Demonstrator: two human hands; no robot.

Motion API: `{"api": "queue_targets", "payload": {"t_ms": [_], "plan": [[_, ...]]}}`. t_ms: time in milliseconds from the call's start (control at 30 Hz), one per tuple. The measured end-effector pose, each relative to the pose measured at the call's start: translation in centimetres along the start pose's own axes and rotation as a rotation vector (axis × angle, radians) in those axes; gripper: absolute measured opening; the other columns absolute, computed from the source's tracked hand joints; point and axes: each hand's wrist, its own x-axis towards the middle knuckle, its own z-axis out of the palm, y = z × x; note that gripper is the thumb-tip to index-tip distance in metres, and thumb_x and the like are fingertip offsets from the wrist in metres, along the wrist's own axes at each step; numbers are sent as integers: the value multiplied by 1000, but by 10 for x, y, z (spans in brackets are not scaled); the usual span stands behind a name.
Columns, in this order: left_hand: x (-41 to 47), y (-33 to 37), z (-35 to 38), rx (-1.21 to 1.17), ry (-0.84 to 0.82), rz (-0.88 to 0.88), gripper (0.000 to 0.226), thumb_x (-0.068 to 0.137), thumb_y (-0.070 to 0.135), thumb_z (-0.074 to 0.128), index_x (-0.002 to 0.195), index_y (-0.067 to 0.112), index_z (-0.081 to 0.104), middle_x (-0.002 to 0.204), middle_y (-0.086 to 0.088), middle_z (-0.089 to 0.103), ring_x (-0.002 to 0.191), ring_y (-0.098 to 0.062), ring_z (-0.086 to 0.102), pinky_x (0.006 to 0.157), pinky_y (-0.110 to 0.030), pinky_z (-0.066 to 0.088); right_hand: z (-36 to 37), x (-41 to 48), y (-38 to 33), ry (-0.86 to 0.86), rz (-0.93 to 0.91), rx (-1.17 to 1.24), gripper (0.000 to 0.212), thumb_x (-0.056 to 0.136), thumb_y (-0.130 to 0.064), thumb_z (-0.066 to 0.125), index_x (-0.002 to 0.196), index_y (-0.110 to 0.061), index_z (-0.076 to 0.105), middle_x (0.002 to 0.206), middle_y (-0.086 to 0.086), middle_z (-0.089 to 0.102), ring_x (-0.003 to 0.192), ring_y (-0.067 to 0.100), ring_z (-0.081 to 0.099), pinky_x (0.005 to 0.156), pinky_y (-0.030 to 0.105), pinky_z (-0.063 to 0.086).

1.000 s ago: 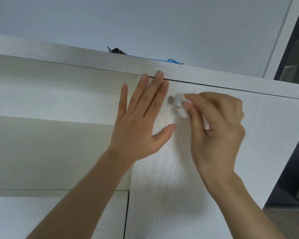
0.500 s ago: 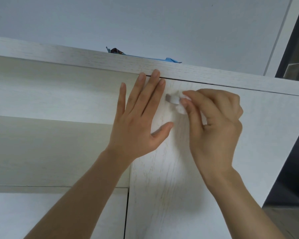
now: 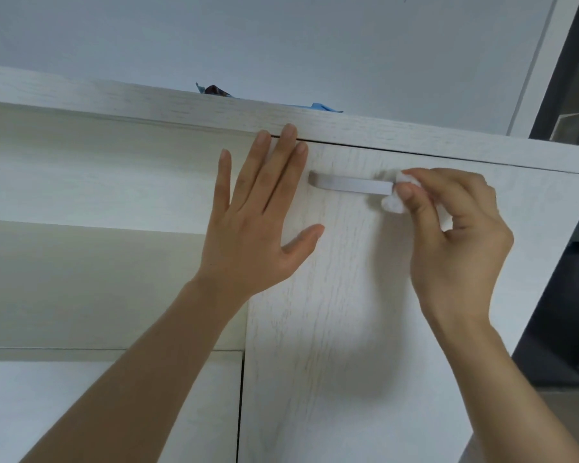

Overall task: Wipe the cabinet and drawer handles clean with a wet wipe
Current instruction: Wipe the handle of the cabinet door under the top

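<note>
Cabinet door (image 3: pixel 331 312) whitewashed wood-grain, handle (image 3: pixel 350 184) pale grey, wipe (image 3: pixel 392 203) white, blue scrap (image 3: pixel 321 106) on top.

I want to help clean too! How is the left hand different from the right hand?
The left hand lies flat, fingers straight, on the cabinet door; the right hand is curled. The left hand holds nothing; the right hand pinches a wet wipe. The left hand sits by the handle at its left end; the right hand at its right end. Both are bare.
</note>
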Motion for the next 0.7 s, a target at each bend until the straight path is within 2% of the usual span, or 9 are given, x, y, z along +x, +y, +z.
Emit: {"api": "queue_targets", "payload": {"t_ms": [67, 133, 233, 333, 467, 533, 633, 700], "plan": [[0, 0, -1, 19, -12, 4, 73, 94, 49, 45, 146, 2, 28, 153, -12, 21, 143, -30, 18, 116, -55, 13, -1, 1, -1, 7, 91, 55, 12, 92, -26, 58, 99, -30, 67, 93, -17, 60, 98, 10, 55, 87, 10, 37], [0, 0, -2, 40, -22, 7, 73, 94, 50, 45, 146, 2, 28, 153, -15, 25, 143, -30, 19, 115, -56, 14, -1, 1, -4, 34, 151, 82, 11, 92, -26, 58, 97, -28, 67, 92, -20, 58, 99, 11, 55, 85, 4, 34], [-1, 1, -2, 40, -21, 2, 72, 94, 49, 46, 146, 1, 29, 152, -18, 30, 142, -31, 21, 115, -56, 15, 6, -2, -12, 33, 77, -1, 14, 93, -23, 57, 97, -19, 70, 92, -12, 58, 97, 14, 53, 82, 7, 34], [-2, 1, -3, 59, -24, 4, 71, 94, 49, 45, 145, 1, 31, 151, -18, 32, 141, -33, 24, 114, -57, 17, 16, -2, -22, -33, -80, -97, 15, 93, -19, 58, 99, -15, 71, 90, -6, 58, 93, 11, 48, 80, 24, 39], [-1, -3, -10, 124, -72, 16, 68, 94, 51, 44, 144, 5, 32, 150, -14, 32, 140, -30, 28, 111, -60, 15, 17, 7, -35, -151, -159, -119, 13, 91, -19, 60, 96, -16, 72, 89, -1, 65, 91, 12, 48, 80, 29, 30], [1, -6, -18, 158, -90, 34, 63, 94, 47, 44, 143, 9, 35, 149, -8, 30, 138, -25, 31, 110, -58, 14, 15, 14, -43, -212, -133, -121, 12, 91, -20, 62, 95, -17, 72, 88, -1, 66, 90, 13, 49, 78, 29, 29], [9, -13, -37, 144, -141, 76, 58, 93, 41, 49, 142, 13, 39, 148, -5, 37, 136, -22, 36, 112, -54, 11, 10, 35, -54, -246, -19, -118, 11, 89, -17, 63, 96, -16, 72, 90, 0, 67, 88, 14, 49, 75, 30, 37], [19, -18, -53, 123, -224, 90, 58, 93, 39, 49, 143, 14, 36, 149, -3, 37, 136, -21, 35, 113, -52, 10, 8, 56, -62, -283, 69, -88, 14, 89, -17, 62, 97, -12, 72, 90, 1, 65, 86, 13, 49, 75, 16, 39]]}}
